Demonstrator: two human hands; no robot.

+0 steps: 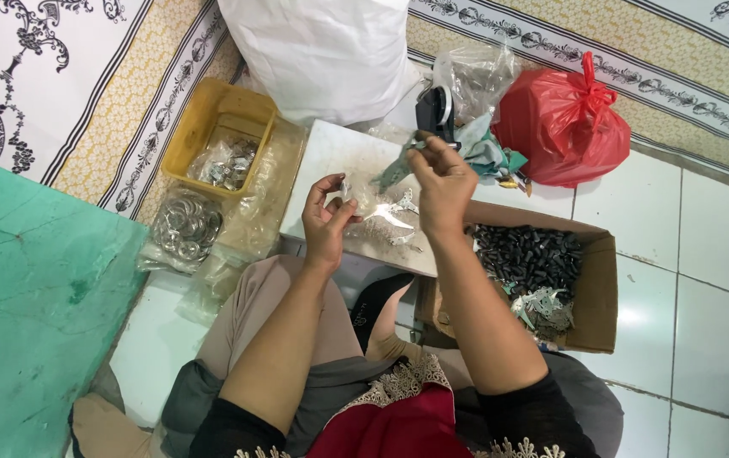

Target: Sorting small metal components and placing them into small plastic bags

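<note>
Glossy white floor tiles (712,246); matt brown cardboard box (602,297) at four o'clock holding dull dark metal bits (526,254). Shiny crinkled red plastic bag (564,127) at one o'clock. Smooth yellow plastic tub (186,140) at ten o'clock, clear plastic bags (186,225) of bright metal rings.

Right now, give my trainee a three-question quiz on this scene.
1. True or false: the cardboard box holds dark small parts.
2. Which hand is raised nearer the red bag: left hand or right hand?
3. The yellow tray sits on: A) tiles B) patterned cloth C) the box.

Key: 1 true; 2 right hand; 3 B.
</note>
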